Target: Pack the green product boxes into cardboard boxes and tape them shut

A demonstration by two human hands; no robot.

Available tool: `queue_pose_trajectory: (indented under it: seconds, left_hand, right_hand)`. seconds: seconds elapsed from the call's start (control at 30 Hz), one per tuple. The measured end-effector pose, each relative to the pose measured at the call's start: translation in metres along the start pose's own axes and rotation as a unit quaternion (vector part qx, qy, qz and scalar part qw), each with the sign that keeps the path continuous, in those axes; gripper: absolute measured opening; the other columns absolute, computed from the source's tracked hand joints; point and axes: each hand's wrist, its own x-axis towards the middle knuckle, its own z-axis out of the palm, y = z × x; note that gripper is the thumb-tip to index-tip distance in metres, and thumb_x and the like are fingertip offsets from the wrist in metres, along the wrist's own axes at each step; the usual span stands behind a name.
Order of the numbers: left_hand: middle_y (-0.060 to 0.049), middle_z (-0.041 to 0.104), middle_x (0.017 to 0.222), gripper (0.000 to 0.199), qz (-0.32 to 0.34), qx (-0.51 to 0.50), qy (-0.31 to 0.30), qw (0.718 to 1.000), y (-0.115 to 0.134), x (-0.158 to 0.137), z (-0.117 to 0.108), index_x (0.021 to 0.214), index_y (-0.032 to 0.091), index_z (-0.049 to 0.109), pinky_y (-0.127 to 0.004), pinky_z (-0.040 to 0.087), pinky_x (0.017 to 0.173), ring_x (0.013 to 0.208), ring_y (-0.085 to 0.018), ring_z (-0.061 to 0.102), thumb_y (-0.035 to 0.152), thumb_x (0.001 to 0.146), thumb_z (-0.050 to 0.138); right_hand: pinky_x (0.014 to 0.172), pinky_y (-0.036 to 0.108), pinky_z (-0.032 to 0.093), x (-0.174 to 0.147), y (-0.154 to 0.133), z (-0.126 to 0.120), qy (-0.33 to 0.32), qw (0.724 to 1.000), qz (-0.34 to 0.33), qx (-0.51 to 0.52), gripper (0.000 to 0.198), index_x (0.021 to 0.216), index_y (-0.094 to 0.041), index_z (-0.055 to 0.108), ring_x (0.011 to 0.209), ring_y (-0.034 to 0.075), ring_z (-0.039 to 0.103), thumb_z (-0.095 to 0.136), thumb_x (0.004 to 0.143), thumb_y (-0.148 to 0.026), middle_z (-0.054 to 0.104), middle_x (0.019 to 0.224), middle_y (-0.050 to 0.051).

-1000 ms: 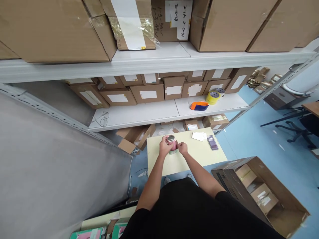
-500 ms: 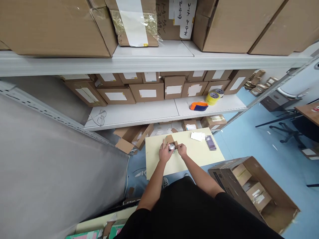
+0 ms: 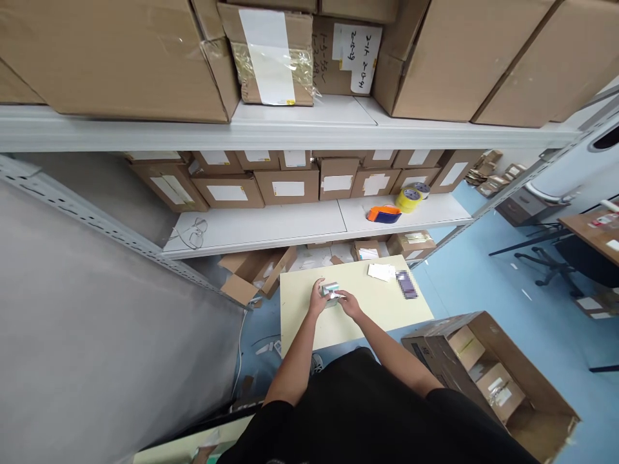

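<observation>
A small box (image 3: 331, 287) with white and green sides sits over the cream tabletop (image 3: 300, 316), between my two hands. My left hand (image 3: 317, 300) wraps round its left side, thumb and fingers closed on it. At the near right edge of the box, the fingers of my right hand (image 3: 349, 305) are pinched together. A small whitish patch shows by those fingertips; what it is I cannot make out. Further right on the tabletop lie white papers (image 3: 381, 272) and a dark purple, blurred-out item (image 3: 407, 285).
Shelving with cartons (image 3: 286, 187) rises beyond the table. On its middle shelf are yellow tape (image 3: 408, 200) and an orange-and-blue band (image 3: 384, 214). An open carton (image 3: 261, 270) stands at the table's left. A large open box (image 3: 536, 367) holding smaller cartons is at right.
The brown flaps and round silvery-white top between my hands no longer show; a white-and-green box side shows there instead. My right hand has turned, its fingers now reaching toward the left. The view has shifted slightly.
</observation>
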Motion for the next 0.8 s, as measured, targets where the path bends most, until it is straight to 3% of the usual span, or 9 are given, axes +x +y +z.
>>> queue_pose_trajectory:
  seconds: [0.1,0.2,0.37,0.47,0.67,0.8]
  left_hand:
    - [-0.010,0.050,0.157,0.054,0.052,0.058,-0.052,0.996,0.006,-0.003,-0.010,0.121,0.025,0.067,-0.039,0.049,0.109,0.150,-0.028,0.043,0.009,0.070,0.071]
    - [-0.011,0.049,0.159,0.045,0.060,0.084,-0.091,0.991,0.008,-0.007,-0.018,0.112,0.024,0.072,-0.042,0.050,0.109,0.152,-0.030,0.039,0.009,0.069,0.073]
    - [-0.012,0.048,0.159,0.042,0.031,0.090,-0.068,0.993,0.001,-0.011,-0.015,0.116,0.023,0.073,-0.041,0.054,0.104,0.150,-0.029,0.043,0.011,0.076,0.072]
    - [-0.010,0.054,0.153,0.044,0.044,0.100,-0.060,0.992,-0.003,-0.012,-0.010,0.116,0.024,0.073,-0.039,0.053,0.106,0.148,-0.026,0.046,0.009,0.076,0.070]
    - [-0.013,0.054,0.153,0.040,0.021,0.069,-0.040,0.997,-0.010,-0.011,-0.005,0.116,0.022,0.075,-0.040,0.052,0.107,0.143,-0.030,0.053,0.017,0.077,0.076]
    - [-0.017,0.064,0.144,0.064,-0.040,0.001,0.002,0.999,-0.018,-0.011,0.003,0.142,0.020,0.060,-0.043,0.054,0.105,0.124,-0.029,0.068,0.025,0.080,0.077]
  right_hand:
    - [0.089,0.038,0.053,-0.004,-0.010,-0.009,-0.010,0.997,0.053,0.057,0.031,0.098,-0.025,0.078,0.098,0.025,0.068,0.064,0.072,-0.032,0.078,0.109,0.004]
    - [0.085,0.035,0.050,-0.009,-0.019,-0.014,-0.012,0.991,0.081,0.105,0.032,0.099,-0.024,0.077,0.106,0.026,0.066,0.065,0.075,-0.041,0.077,0.112,0.004]
    - [0.078,0.032,0.049,-0.012,-0.023,-0.010,0.005,0.989,0.093,0.115,0.037,0.095,-0.022,0.074,0.097,0.023,0.066,0.068,0.076,-0.053,0.077,0.103,0.006]
    - [0.074,0.030,0.049,-0.009,-0.020,-0.004,0.032,0.989,0.088,0.114,0.035,0.089,-0.021,0.072,0.089,0.022,0.066,0.072,0.072,-0.052,0.076,0.095,0.005]
    - [0.077,0.031,0.053,-0.001,-0.012,0.004,0.084,0.982,0.105,0.134,0.041,0.098,-0.022,0.070,0.089,0.022,0.067,0.077,0.064,-0.043,0.074,0.096,0.005]
    - [0.081,0.034,0.053,-0.004,-0.009,0.006,0.080,0.980,0.120,0.138,0.039,0.100,-0.021,0.072,0.095,0.025,0.068,0.077,0.065,-0.038,0.076,0.099,0.008]
